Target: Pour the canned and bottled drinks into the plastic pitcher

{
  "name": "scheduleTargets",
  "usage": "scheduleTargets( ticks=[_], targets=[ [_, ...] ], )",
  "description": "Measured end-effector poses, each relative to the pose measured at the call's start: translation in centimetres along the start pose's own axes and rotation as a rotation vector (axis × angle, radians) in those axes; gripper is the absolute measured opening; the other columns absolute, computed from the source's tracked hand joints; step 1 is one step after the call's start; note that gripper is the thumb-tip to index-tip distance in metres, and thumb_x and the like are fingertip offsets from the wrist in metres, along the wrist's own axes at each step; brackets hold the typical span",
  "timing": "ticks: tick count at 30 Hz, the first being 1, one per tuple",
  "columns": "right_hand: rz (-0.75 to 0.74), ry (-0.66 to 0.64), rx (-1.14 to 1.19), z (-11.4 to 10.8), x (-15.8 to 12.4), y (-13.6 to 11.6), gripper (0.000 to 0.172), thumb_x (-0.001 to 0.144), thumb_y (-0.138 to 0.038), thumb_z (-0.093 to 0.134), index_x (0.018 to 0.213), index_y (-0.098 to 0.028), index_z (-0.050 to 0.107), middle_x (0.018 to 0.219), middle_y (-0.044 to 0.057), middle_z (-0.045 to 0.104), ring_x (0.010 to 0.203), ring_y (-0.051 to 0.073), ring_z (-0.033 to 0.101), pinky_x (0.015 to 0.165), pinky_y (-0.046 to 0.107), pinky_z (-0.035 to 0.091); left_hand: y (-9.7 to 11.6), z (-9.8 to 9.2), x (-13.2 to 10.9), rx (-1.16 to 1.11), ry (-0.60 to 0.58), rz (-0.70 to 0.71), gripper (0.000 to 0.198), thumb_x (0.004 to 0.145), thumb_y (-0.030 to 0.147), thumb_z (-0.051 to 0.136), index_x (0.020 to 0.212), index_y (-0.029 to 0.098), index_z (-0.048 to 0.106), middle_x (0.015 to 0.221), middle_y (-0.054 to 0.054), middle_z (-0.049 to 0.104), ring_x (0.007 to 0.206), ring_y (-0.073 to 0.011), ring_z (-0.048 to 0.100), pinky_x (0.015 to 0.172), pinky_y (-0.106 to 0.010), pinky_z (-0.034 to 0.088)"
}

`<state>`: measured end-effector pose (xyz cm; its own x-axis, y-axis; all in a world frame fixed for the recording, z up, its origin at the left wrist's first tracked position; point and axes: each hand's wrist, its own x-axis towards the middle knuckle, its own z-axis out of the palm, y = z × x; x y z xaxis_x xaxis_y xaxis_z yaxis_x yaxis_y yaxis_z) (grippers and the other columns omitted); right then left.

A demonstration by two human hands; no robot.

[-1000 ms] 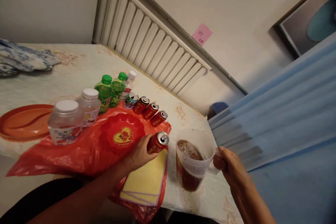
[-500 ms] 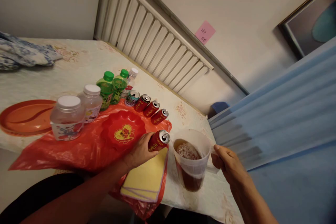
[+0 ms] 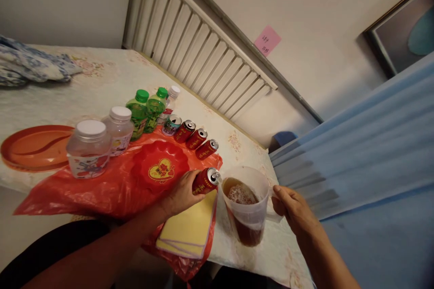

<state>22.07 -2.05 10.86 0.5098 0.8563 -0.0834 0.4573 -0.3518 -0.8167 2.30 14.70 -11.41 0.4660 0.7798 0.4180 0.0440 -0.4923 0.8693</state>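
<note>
My left hand [image 3: 181, 194] is wrapped round a red drink can [image 3: 206, 180] and holds it tipped, its opened top right at the rim of a clear plastic jug [image 3: 248, 207]. The jug stands on the table and holds dark brown liquid with foam on top. My right hand [image 3: 292, 207] grips the jug's handle on its right side. Under my left hand lies a stack of yellow sheets [image 3: 190, 230] on a red plastic bag [image 3: 91, 187].
Three red cans [image 3: 196, 139] stand in a row beside another can and green-capped bottles [image 3: 145, 110]. Two white-lidded jars [image 3: 88, 148], a red heart-marked dish [image 3: 159, 167] and an orange tray [image 3: 34, 146] lie left. A radiator [image 3: 203, 54] lines the wall; blue fabric [image 3: 366, 153] hangs at right.
The tipped can has come closer to the jug, from a small gap to its rim. Both hands keep their grips; the view drifted slightly.
</note>
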Motion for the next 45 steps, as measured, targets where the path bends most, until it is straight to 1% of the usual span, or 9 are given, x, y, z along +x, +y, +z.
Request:
scheduleTargets(
  ticks=[5, 10, 14, 21, 28, 36, 45],
  targets=[
    [-0.011, -0.012, -0.026, -0.1, 0.2, -0.1, 0.058, 0.078, -0.067, 0.058, 0.049, -0.022, 0.037, 0.045, -0.006, 0.031, 0.045, 0.008, 0.022, 0.046, 0.026, 0.017, -0.6, 0.3, 0.0, -0.01, 0.008, 0.036, 0.068, 0.063, 0.014, 0.074, 0.126, 0.021, 0.049, 0.124, -0.011, 0.06, 0.119, -0.0305, 0.056, 0.103, -0.047, 0.044],
    [-0.003, -0.013, -0.03, 0.1, 0.3, -0.5, 0.059, 0.075, -0.07, 0.058, 0.048, -0.022, 0.036, 0.044, -0.006, 0.03, 0.044, 0.008, 0.022, 0.046, 0.027, 0.016, -0.6, 0.3, 0.0, -0.005, 0.003, 0.045, 0.068, 0.064, 0.015, 0.074, 0.126, 0.023, 0.048, 0.123, -0.01, 0.061, 0.117, -0.03, 0.057, 0.102, -0.047, 0.045],
    [-0.003, -0.015, -0.039, 0.4, 0.3, -0.8, 0.059, 0.075, -0.069, 0.059, 0.048, -0.022, 0.036, 0.044, -0.006, 0.03, 0.044, 0.008, 0.021, 0.046, 0.027, 0.015, -0.7, 0.3, 0.0, 0.01, -0.001, 0.06, 0.067, 0.065, 0.016, 0.074, 0.126, 0.022, 0.047, 0.123, -0.011, 0.06, 0.118, -0.0295, 0.056, 0.103, -0.047, 0.044],
    [-0.004, -0.015, -0.049, 0.5, 0.3, -1.1, 0.058, 0.076, -0.068, 0.058, 0.047, -0.022, 0.036, 0.043, -0.006, 0.03, 0.043, 0.007, 0.022, 0.045, 0.027, 0.015, -0.4, 0.2, -0.1, 0.005, -0.005, 0.039, 0.068, 0.064, 0.015, 0.074, 0.127, 0.021, 0.047, 0.125, -0.011, 0.06, 0.119, -0.0296, 0.056, 0.103, -0.047, 0.044],
    [-0.006, -0.021, -0.06, 0.2, 0.4, -1.0, 0.058, 0.077, -0.067, 0.059, 0.047, -0.022, 0.036, 0.043, -0.006, 0.03, 0.043, 0.008, 0.022, 0.046, 0.027, 0.015, 0.1, -0.1, 0.0, -0.001, -0.01, 0.025, 0.066, 0.063, 0.014, 0.074, 0.124, 0.021, 0.05, 0.121, -0.01, 0.062, 0.116, -0.0302, 0.057, 0.101, -0.047, 0.045],
    [0.003, -0.024, -0.069, 0.4, 0.4, -1.4, 0.058, 0.075, -0.068, 0.059, 0.048, -0.022, 0.036, 0.043, -0.006, 0.031, 0.044, 0.008, 0.023, 0.046, 0.027, 0.016, 0.1, -0.2, 0.0, 0.003, -0.017, 0.03, 0.065, 0.063, 0.015, 0.075, 0.123, 0.02, 0.051, 0.121, -0.01, 0.062, 0.114, -0.029, 0.058, 0.101, -0.045, 0.045],
    [0.009, -0.03, -0.092, 0.4, 0.3, -1.3, 0.058, 0.076, -0.068, 0.058, 0.048, -0.022, 0.036, 0.044, -0.006, 0.031, 0.044, 0.008, 0.023, 0.046, 0.027, 0.015, -0.3, 0.0, -0.2, 0.016, -0.015, 0.037, 0.066, 0.065, 0.015, 0.075, 0.125, 0.022, 0.049, 0.123, -0.01, 0.061, 0.119, -0.0291, 0.055, 0.104, -0.046, 0.044]
  ],
)
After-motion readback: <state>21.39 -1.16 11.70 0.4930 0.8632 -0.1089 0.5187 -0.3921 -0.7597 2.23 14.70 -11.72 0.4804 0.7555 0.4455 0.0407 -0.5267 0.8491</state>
